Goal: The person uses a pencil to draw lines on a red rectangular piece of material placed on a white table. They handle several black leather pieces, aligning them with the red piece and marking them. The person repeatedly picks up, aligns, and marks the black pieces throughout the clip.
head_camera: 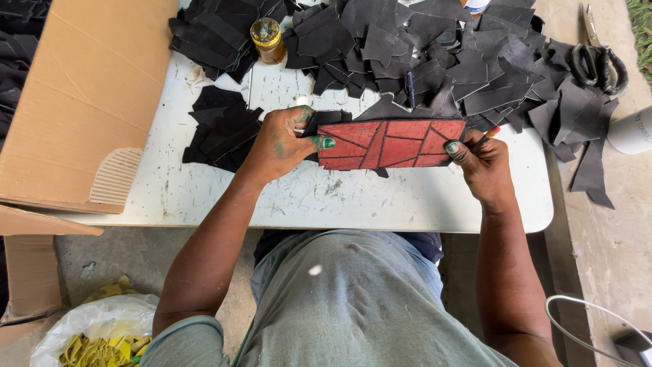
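**Two hands hold a red panel over a scrap-strewn table**

A flat red rectangular panel crossed by dark lines [390, 143] lies on the white, paint-flecked table [326, 197], held at both ends. The left hand [282, 143], smeared with green, grips its left edge, green-tipped fingers [324, 143] lying on the red face. The right hand [482, 163] clasps the right edge and also holds a slim stick with a red tip [490, 133]. Black cut material scraps [435, 47] are heaped behind the panel. A small amber jar with a yellow lid [267, 39] stands among them, and black-handled scissors [601, 66] lie far right. A brown cardboard sheet [81, 95] covers the table's left end.
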